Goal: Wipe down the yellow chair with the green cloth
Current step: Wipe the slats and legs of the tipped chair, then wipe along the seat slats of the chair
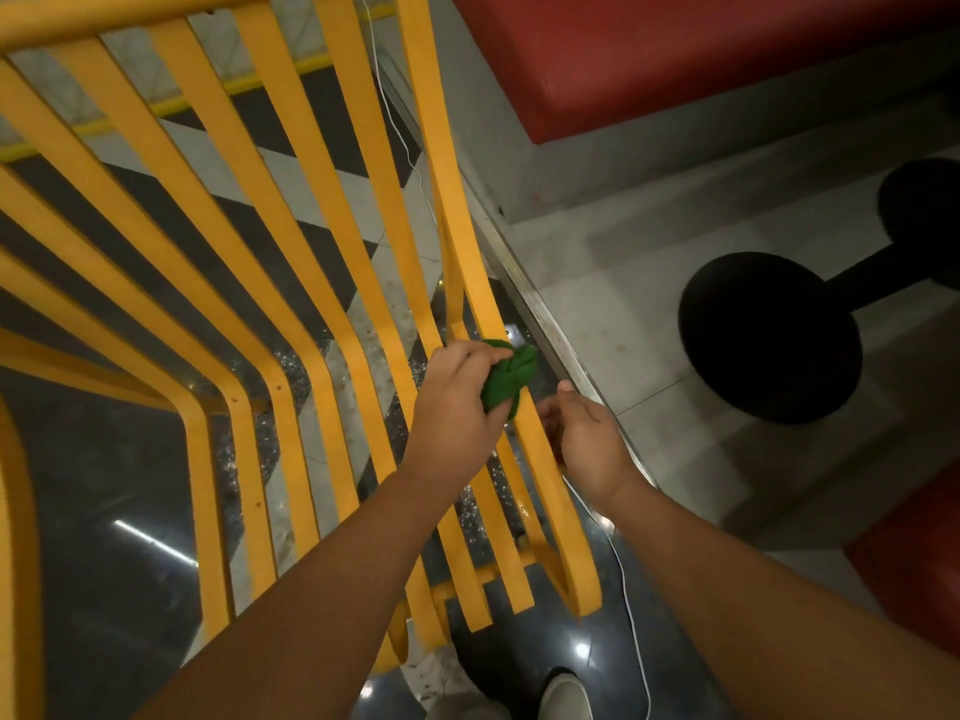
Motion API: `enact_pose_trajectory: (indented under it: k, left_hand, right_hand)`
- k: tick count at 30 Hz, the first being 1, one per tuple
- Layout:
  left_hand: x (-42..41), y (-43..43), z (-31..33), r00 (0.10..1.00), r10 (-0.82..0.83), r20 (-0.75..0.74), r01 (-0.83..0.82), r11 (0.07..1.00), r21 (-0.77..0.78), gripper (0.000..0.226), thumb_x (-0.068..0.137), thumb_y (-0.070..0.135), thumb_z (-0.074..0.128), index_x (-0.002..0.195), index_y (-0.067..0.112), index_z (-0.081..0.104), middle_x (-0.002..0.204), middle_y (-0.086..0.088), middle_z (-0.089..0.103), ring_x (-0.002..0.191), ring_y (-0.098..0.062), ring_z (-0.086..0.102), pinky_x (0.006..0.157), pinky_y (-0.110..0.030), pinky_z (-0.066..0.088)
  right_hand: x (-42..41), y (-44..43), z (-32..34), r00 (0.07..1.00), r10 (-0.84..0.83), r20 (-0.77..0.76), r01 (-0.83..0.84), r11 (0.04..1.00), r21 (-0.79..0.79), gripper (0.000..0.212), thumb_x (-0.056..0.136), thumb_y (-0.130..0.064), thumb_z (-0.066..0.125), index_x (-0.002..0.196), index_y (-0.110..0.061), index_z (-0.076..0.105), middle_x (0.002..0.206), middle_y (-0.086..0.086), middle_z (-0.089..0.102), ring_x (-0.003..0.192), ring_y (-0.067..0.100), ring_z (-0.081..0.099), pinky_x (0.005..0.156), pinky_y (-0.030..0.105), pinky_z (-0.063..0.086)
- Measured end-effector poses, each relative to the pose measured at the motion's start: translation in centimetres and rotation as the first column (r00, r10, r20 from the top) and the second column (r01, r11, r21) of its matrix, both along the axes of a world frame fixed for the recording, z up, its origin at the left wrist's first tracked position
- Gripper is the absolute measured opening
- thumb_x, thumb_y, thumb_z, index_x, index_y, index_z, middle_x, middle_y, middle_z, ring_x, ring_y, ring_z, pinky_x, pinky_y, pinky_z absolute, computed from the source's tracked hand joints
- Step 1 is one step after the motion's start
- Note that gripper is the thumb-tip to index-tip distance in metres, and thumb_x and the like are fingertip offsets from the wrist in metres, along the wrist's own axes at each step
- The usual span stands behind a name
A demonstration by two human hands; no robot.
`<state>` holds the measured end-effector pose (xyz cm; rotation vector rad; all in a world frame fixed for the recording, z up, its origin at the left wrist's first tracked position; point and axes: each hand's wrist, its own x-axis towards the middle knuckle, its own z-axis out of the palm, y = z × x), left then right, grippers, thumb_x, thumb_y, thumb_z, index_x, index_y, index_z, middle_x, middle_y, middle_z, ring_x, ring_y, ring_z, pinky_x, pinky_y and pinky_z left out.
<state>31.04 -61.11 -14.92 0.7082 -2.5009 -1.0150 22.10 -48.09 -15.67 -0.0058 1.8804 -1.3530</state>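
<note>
Now the green cloth is clamped in the curled fingers of the left hand against the outermost slat of the yellow chair. The right hand is held beside that slat, and its grip cannot be told.

Left forearm, right forearm both bare; pale grey shoe; dark trouser leg beside it.
</note>
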Motion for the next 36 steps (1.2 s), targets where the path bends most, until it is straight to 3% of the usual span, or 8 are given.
enact_pose_trajectory:
  k: [4, 8, 14, 20, 24, 26, 31, 36]
  left_hand:
    - [-0.3, 0.8, 0.4, 0.996, 0.081, 0.028, -0.081, 0.997, 0.011, 0.046, 0.079, 0.007, 0.078, 0.122, 0.013, 0.065, 0.118, 0.000, 0.058, 0.113, -0.021, 0.051, 0.098, -0.022, 0.039]
    - [2.8, 4.6, 0.6, 0.998, -0.017, 0.066, 0.016, 1.000, 0.024, 0.049, 0.076, 0.010, 0.082, 0.121, 0.013, 0.066, 0.116, -0.002, 0.058, 0.113, -0.022, 0.051, 0.099, -0.023, 0.038]
    - [4.3, 7.3, 1.6, 0.988, -0.056, 0.143, 0.051, 0.998, 0.038, 0.047, 0.079, 0.017, 0.081, 0.123, 0.015, 0.063, 0.110, -0.001, 0.052, 0.110, -0.020, 0.048, 0.093, -0.029, 0.045]
    - [4.2, 10.2, 2.4, 0.977, 0.129, 0.170, -0.139, 0.989, 0.047, 0.046, 0.081, 0.015, 0.079, 0.123, 0.015, 0.062, 0.111, -0.001, 0.052, 0.110, -0.020, 0.047, 0.093, -0.027, 0.042]
    - [6.8, 12.3, 2.3, 0.980, 0.034, 0.197, -0.047, 0.997, 0.063, 0.047, 0.081, 0.016, 0.078, 0.125, 0.017, 0.061, 0.111, 0.001, 0.050, 0.112, -0.018, 0.047, 0.093, -0.022, 0.038]
    - [7.7, 12.1, 2.3, 0.978, 0.011, 0.207, -0.032, 0.995, 0.095, 0.043, 0.085, 0.019, 0.075, 0.125, 0.019, 0.061, 0.111, 0.004, 0.050, 0.112, -0.016, 0.048, 0.094, -0.023, 0.040]
    - [10.5, 8.4, 2.4, 0.969, 0.160, 0.188, -0.178, 0.980, 0.087, 0.035, 0.094, 0.026, 0.065, 0.128, 0.019, 0.059, 0.114, 0.001, 0.056, 0.110, -0.019, 0.053, 0.093, -0.030, 0.046]
    - [14.4, 2.6, 0.3, 0.930, 0.307, 0.200, -0.328, 0.941, 0.083, 0.037, 0.097, 0.025, 0.061, 0.133, 0.018, 0.055, 0.120, -0.002, 0.061, 0.110, -0.023, 0.058, 0.092, -0.041, 0.051]
  right_hand:
    - [0.1, -0.7, 0.7, 0.995, -0.082, 0.060, 0.083, 0.996, -0.023, 0.054, 0.109, -0.039, 0.034, 0.099, 0.003, 0.066, 0.071, 0.010, 0.060, 0.056, 0.014, 0.056, 0.052, 0.024, 0.047]
    - [-0.2, 0.8, 1.0, 0.955, -0.177, 0.237, 0.190, 0.981, -0.033, 0.051, 0.108, -0.045, 0.033, 0.092, -0.009, 0.065, 0.070, 0.007, 0.060, 0.055, 0.016, 0.052, 0.055, 0.028, 0.041]
    - [1.0, 5.1, 1.5, 0.958, -0.050, 0.282, 0.047, 0.999, 0.018, 0.058, 0.107, -0.051, 0.028, 0.092, -0.008, 0.064, 0.066, 0.008, 0.063, 0.052, 0.020, 0.056, 0.058, 0.033, 0.047]
    - [2.5, 8.7, 1.9, 0.969, 0.045, 0.243, -0.066, 0.995, 0.078, 0.054, 0.108, -0.046, 0.033, 0.099, -0.002, 0.063, 0.073, 0.016, 0.065, 0.057, 0.028, 0.059, 0.054, 0.034, 0.053]
    - [3.1, 10.1, 2.1, 0.991, 0.075, 0.110, -0.089, 0.988, 0.124, 0.036, 0.106, -0.036, 0.047, 0.093, -0.007, 0.064, 0.074, 0.015, 0.066, 0.058, 0.028, 0.058, 0.062, 0.043, 0.053]
    - [3.5, 9.9, 2.2, 0.980, 0.159, -0.123, -0.135, 0.973, 0.185, 0.018, 0.102, -0.026, 0.055, 0.092, -0.015, 0.066, 0.078, 0.008, 0.069, 0.066, 0.024, 0.062, 0.073, 0.045, 0.055]
    - [6.1, 6.1, 5.1, 0.728, 0.258, -0.635, -0.159, 0.965, 0.209, 0.016, 0.098, -0.017, 0.057, 0.112, -0.018, 0.063, 0.103, -0.003, 0.063, 0.094, 0.016, 0.061, 0.083, 0.028, 0.047]
    - [10.3, -1.0, 4.3, 0.552, 0.468, -0.690, -0.444, 0.865, 0.232, 0.022, 0.097, -0.019, 0.057, 0.118, -0.015, 0.062, 0.111, -0.001, 0.060, 0.103, 0.016, 0.057, 0.090, 0.034, 0.050]
